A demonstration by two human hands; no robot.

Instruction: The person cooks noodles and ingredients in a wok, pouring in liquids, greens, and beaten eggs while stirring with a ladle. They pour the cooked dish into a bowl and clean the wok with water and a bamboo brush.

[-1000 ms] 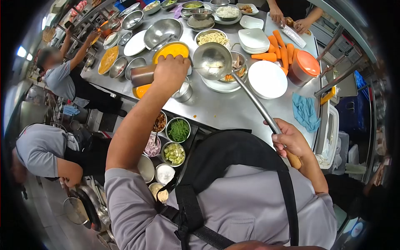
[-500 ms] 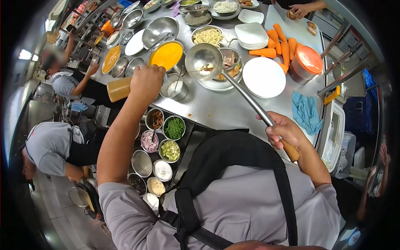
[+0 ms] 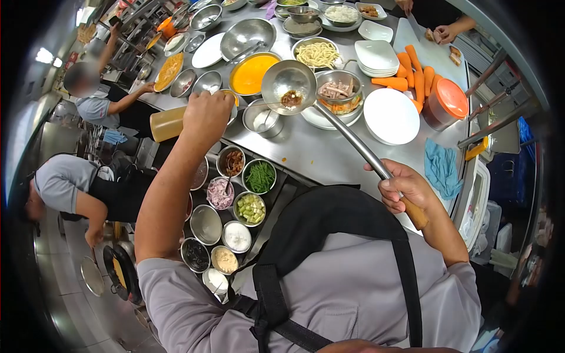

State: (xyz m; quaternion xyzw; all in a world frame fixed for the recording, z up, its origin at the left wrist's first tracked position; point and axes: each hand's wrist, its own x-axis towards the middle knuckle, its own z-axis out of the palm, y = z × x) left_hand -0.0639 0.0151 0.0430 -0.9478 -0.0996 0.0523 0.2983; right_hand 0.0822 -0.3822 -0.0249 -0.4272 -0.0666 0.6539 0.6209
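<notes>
My left hand (image 3: 207,115) is wrapped round a bottle of yellow-brown liquid (image 3: 166,124), tipped on its side. From its end a thin stream runs into the bowl of a long metal ladle (image 3: 300,75). White and dark brown seasonings (image 3: 291,99) lie in the ladle's bowl. My right hand (image 3: 403,187) grips the ladle near its wooden handle, holding it above the table. Below and around the ladle are a pot of orange liquid (image 3: 250,70), a metal container of white powder (image 3: 263,119) with a spoon, and a bowl of sliced meat (image 3: 338,89).
Small tubs of chopped greens (image 3: 259,176) and other ingredients stand to the left. White plates (image 3: 391,117), carrots (image 3: 416,70), a red-lidded tub (image 3: 447,100) and a blue cloth (image 3: 442,167) are on the right. A co-worker's hands hold a knife at a cutting board (image 3: 406,32). Other people work at the left.
The view has shifted, so the table's things appear farther right. More dark brown seasoning shows in the ladle. The co-worker's knife has come into clearer view; the bending person at left has an arm lowered.
</notes>
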